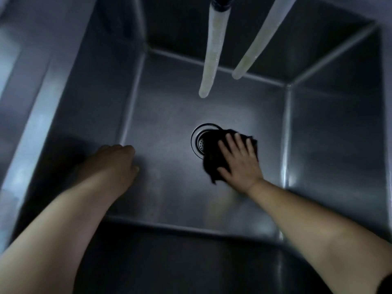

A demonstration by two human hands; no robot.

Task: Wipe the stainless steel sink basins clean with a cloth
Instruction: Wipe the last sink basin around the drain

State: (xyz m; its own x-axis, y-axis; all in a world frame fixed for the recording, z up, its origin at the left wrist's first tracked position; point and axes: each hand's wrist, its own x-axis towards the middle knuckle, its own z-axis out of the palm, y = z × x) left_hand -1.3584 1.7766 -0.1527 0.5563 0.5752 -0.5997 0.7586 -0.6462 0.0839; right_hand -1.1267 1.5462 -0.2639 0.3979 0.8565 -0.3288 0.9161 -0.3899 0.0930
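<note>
I look straight down into a deep stainless steel sink basin (169,115). My right hand (239,160) lies flat with straight, spread fingers on a dark cloth (212,160), pressing it onto the basin floor. The cloth covers the right half of the round drain strainer (200,143). My left hand (117,161) hovers near the floor's left edge, fingers curled under, holding nothing that I can see. Both bare forearms reach in from the bottom of the view.
Two pale translucent hoses (213,52) (258,41) hang from above into the basin's far half. Steel walls close in on all sides; the left wall (97,85) stands beside my left hand. A flat steel rim (27,134) runs along the left.
</note>
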